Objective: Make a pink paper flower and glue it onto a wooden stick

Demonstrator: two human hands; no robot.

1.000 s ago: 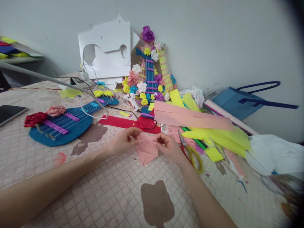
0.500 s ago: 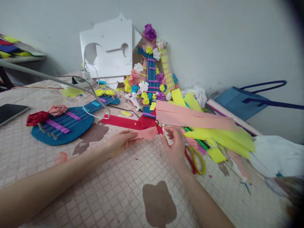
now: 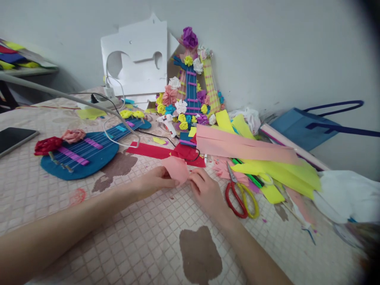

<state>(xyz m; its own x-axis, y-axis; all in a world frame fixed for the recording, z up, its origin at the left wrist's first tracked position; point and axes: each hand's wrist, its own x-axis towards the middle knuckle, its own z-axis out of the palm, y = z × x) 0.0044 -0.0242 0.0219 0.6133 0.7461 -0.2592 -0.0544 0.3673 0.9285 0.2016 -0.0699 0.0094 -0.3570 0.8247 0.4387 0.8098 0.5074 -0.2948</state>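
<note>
The pink paper piece [image 3: 175, 168] is over the middle of the table [image 3: 142, 229], between both hands. The left hand [image 3: 152, 180] grips its left side; the right hand [image 3: 204, 189] pinches its right edge. The piece is separate and curved; its shaping appears incomplete. At left, the blue paper guitar [image 3: 102, 161] carries a formed red flower [image 3: 47, 146] and pink flower [image 3: 73, 136]. Scissors [image 3: 236, 199] lie unheld at right; the glue gun [image 3: 168, 124] rests farther back.

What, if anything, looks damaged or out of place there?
The tablecloth looks worn or stained: ragged brown patches break its grid pattern, one at the near side, another beside the blue craft guitar.
</note>
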